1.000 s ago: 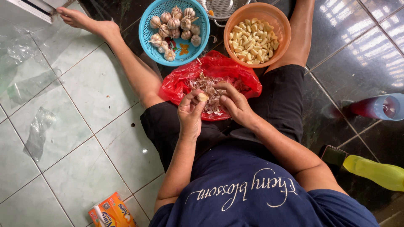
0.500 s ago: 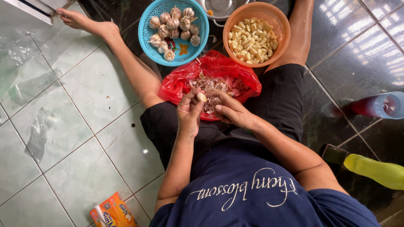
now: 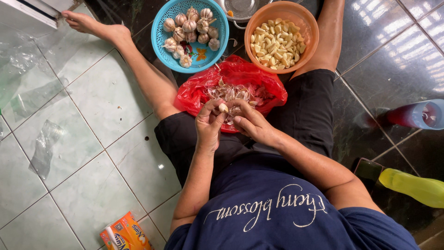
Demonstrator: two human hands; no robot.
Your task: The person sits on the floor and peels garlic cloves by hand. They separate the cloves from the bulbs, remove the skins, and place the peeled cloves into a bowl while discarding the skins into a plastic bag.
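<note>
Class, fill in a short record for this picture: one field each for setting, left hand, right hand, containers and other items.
setting: person seated on a tiled floor
left hand: left hand pinches a garlic clove
right hand: right hand touches the same clove
containers: blue basket of whole garlic bulbs; orange bowl of peeled cloves; red bag of skins
other items: orange carton, yellow bottle

We see papery dry skins on the garlic clove (image 3: 224,108), a thin glossy red plastic bag (image 3: 259,78), a perforated blue plastic basket (image 3: 217,44), a smooth orange plastic bowl (image 3: 309,25), glossy floor tiles (image 3: 92,153), and matt cloth shorts (image 3: 305,111).
</note>
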